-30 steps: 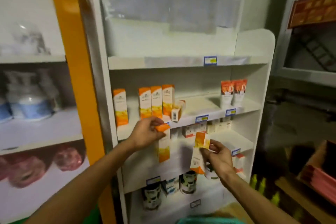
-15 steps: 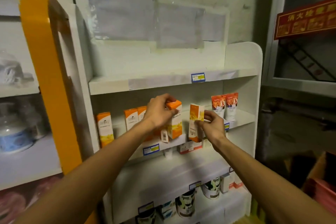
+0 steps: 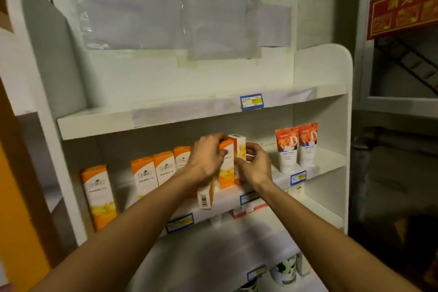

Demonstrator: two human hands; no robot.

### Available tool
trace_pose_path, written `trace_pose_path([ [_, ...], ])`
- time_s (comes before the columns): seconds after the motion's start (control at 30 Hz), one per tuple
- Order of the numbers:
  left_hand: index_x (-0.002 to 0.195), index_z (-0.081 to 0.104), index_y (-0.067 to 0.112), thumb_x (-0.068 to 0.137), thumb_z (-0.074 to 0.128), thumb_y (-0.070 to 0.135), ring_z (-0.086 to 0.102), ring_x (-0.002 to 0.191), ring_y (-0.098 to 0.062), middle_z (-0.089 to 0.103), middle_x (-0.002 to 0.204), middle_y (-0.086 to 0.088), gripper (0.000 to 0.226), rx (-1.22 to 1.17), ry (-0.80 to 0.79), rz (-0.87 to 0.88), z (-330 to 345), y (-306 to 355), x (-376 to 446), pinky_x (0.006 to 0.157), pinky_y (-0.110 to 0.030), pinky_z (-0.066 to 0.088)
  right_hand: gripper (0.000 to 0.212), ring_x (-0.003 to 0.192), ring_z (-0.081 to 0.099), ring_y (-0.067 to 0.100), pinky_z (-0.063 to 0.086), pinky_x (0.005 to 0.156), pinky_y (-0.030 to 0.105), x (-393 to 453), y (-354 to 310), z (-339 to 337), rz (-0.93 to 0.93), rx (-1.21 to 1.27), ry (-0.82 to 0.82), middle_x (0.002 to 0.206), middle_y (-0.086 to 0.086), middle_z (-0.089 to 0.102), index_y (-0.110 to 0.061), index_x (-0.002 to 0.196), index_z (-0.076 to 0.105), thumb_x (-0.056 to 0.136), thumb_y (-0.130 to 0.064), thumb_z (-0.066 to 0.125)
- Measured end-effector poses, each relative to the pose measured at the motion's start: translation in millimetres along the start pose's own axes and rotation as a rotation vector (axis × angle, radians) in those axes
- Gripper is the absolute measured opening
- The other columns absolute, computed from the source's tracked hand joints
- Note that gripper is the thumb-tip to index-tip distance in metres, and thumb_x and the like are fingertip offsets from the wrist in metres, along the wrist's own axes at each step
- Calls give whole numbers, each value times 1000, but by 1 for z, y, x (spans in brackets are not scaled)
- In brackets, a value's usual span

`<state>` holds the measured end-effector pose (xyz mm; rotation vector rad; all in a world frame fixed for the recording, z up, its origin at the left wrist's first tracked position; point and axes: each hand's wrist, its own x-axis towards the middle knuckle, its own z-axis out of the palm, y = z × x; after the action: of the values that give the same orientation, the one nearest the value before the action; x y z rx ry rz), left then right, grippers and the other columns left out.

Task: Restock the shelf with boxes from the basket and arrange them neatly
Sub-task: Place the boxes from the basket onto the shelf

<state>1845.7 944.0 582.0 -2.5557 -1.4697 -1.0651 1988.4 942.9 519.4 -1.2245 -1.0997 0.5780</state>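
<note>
Boxes are being set onto the middle shelf (image 3: 279, 181): one orange-and-white box (image 3: 226, 163) is gripped from above by the left hand (image 3: 207, 157), fingers curled over its top, and a second box (image 3: 239, 149) just beside it is pinched by the right hand (image 3: 254, 165). Below the left hand a barcoded box (image 3: 205, 194) leans tilted over the shelf's front lip. A row of matching boxes (image 3: 154, 170) stands to the left, one apart box (image 3: 98, 193) farther left, and two tubes (image 3: 296, 147) stand to the right. The tilted box is judged likely to be knocked off the edge if the held boxes are pushed in carelessly, and the neighbouring row could be toppled.
</note>
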Motion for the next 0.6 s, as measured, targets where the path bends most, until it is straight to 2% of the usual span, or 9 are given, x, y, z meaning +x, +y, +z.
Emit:
trace_pose_path([
  [0.1,136,54,24,95,62,23,60,117,-17,63,130,1,42,28,6,-22,6,-2,3,99,-34,50,48,107,62,14,57,91,37,4,3,-6,11,-29,-70,120,-2,65,-28,126,54,87,-5,71],
  [0.17,138,50,23,96,61,23,56,122,-18,59,135,-2,44,58,2,-18,8,-3,2,101,-34,47,63,116,58,15,55,97,41,4,9,-13,38,-61,-141,130,-2,59,-24,142,45,88,1,66],
  [0.23,146,40,19,97,58,25,45,135,-22,47,148,-6,52,108,10,6,8,1,-2,110,-35,38,72,125,53,17,51,102,42,-1,15,-27,42,-73,-137,136,-1,54,-23,149,37,88,5,63],
  [0.33,155,22,12,98,54,32,21,149,-25,23,162,-8,68,182,26,52,9,10,-13,121,-36,16,60,125,55,17,50,102,35,-22,25,-55,35,-94,-100,137,0,55,-19,145,44,91,3,59],
  [0.47,149,36,7,91,54,32,29,145,-32,35,155,-16,66,202,70,210,17,31,-41,122,-40,13,37,110,64,18,52,101,41,-71,52,-96,-68,-216,-66,119,6,68,-14,129,59,92,-8,58],
  [0.53,146,41,10,89,57,30,30,144,-31,38,154,-13,62,197,76,237,32,48,-72,122,-44,18,38,112,64,21,51,101,41,-101,76,-110,-35,-319,-102,120,7,69,-15,129,59,91,-11,59],
  [0.6,145,43,13,90,59,29,26,147,-27,36,156,-9,60,209,23,301,55,60,-94,122,-43,13,46,119,60,21,48,103,40,-128,98,-124,7,-451,-146,129,4,65,-17,135,55,90,-10,59],
])
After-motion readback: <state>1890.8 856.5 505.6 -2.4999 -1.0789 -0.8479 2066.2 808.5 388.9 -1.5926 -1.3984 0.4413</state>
